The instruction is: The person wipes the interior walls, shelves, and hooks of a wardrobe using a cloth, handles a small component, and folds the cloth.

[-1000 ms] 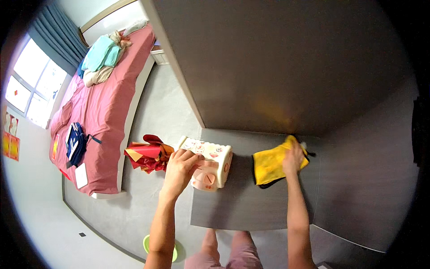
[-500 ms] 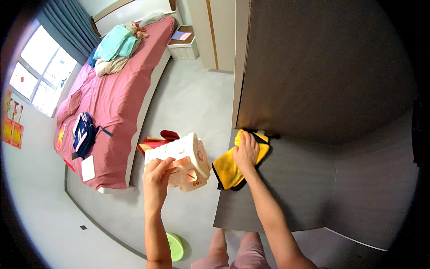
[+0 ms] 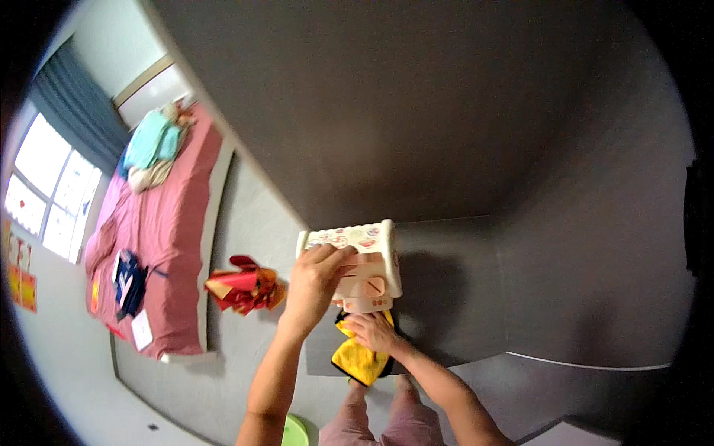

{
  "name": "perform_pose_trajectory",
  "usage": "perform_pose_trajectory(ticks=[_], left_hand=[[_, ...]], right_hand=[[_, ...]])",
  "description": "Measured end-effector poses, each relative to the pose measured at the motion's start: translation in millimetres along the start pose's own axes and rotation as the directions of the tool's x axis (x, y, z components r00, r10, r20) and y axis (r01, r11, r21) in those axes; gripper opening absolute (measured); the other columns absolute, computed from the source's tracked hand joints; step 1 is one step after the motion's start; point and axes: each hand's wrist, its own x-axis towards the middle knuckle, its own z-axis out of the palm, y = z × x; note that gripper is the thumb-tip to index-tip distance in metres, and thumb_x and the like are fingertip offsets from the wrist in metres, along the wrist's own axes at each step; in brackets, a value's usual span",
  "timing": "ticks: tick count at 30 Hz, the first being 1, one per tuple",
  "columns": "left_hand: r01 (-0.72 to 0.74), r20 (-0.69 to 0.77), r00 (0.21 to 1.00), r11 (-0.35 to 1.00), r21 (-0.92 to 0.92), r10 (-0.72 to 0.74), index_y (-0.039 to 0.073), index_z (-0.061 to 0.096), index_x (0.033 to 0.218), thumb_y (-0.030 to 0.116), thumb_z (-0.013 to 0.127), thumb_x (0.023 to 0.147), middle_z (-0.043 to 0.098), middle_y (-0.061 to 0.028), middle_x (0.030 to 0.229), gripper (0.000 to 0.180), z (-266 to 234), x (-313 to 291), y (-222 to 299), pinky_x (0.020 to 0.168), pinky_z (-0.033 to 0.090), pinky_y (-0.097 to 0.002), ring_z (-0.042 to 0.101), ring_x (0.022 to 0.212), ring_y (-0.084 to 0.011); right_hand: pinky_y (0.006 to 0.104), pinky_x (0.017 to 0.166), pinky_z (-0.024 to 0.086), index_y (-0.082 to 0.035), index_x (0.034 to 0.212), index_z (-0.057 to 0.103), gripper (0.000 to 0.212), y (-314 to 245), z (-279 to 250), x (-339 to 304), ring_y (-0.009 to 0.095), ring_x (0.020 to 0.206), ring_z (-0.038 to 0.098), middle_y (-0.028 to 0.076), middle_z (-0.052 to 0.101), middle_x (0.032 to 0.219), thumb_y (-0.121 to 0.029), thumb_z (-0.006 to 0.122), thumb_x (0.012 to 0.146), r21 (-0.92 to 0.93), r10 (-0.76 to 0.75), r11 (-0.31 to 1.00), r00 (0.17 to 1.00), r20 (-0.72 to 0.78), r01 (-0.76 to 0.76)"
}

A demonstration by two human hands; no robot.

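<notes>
A cream house-shaped box (image 3: pixel 358 238) with small coloured prints and a pinkish front part is over the left end of a dark shelf surface (image 3: pixel 461 312). My left hand (image 3: pixel 314 286) is closed on the box's left front side, its fingers over the pinkish part. Just below the box, my right hand (image 3: pixel 374 332) presses a yellow cloth (image 3: pixel 361 360) with black edging, bunched near the shelf's front edge. Whether the box rests on the shelf or is held slightly above it is hard to tell.
A red and gold crumpled object (image 3: pixel 249 288) is on the grey floor, left of the shelf. Further left stands a bed (image 3: pixel 175 260) with clothes (image 3: pixel 152 141) and a dark blue backpack (image 3: pixel 129 284). A dark panel (image 3: pixel 387 111) rises behind the shelf. Near my legs sits a green basin (image 3: pixel 295 432).
My left hand has carried the box rightward, from over the floor to over the shelf. My right hand and the cloth have come down toward the shelf's front edge. The view has turned right.
</notes>
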Motion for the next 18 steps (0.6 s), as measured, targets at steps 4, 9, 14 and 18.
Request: perform_pose_trajectory(ticks=[4,9,14,18], left_hand=[[-0.174,0.048,0.983,0.981,-0.088,0.179,0.007,0.068,0.096,0.013,0.065,0.083,0.063,-0.0095,0.081,0.015,85,49,47,0.066,0.049,-0.0397,0.061,0.074,-0.0297],[-0.196,0.133,0.968,0.973,-0.122,0.212,0.011,0.070,0.101,0.017,0.065,0.084,0.064,-0.0088,0.085,0.019,193,94,78,0.071,0.049,-0.0406,0.063,0.081,-0.0297],[-0.235,0.133,0.960,0.968,-0.092,0.246,0.015,0.071,0.104,0.016,0.063,0.085,0.063,-0.0086,0.086,0.020,253,119,92,0.074,0.048,-0.0411,0.062,0.084,-0.0301],[-0.158,0.108,0.981,0.986,-0.048,0.163,0.015,0.069,0.103,0.014,0.063,0.084,0.064,-0.0099,0.086,0.020,276,127,95,0.072,0.050,-0.0423,0.063,0.083,-0.0319]], right_hand=[[0.0471,0.096,0.035,-0.010,0.131,0.049,0.054,10,-49,-96,0.033,0.119,0.047,0.013,0.051,0.131,-0.013,0.061,0.079,-0.069,0.403,0.882,0.821,-0.404,-0.467],[0.0528,0.097,0.033,-0.009,0.134,0.047,0.053,21,-81,-145,0.036,0.116,0.048,0.015,0.051,0.129,-0.017,0.058,0.082,-0.150,0.584,0.604,0.563,-0.584,-0.782],[0.0512,0.097,0.035,-0.008,0.130,0.050,0.052,25,-77,-141,0.034,0.116,0.050,0.014,0.053,0.128,-0.017,0.060,0.080,-0.185,0.531,0.603,0.564,-0.633,-0.776],[0.0507,0.098,0.035,-0.008,0.130,0.051,0.051,26,-73,-140,0.033,0.117,0.050,0.014,0.052,0.128,-0.016,0.061,0.081,-0.167,0.534,0.608,0.555,-0.638,-0.776]])
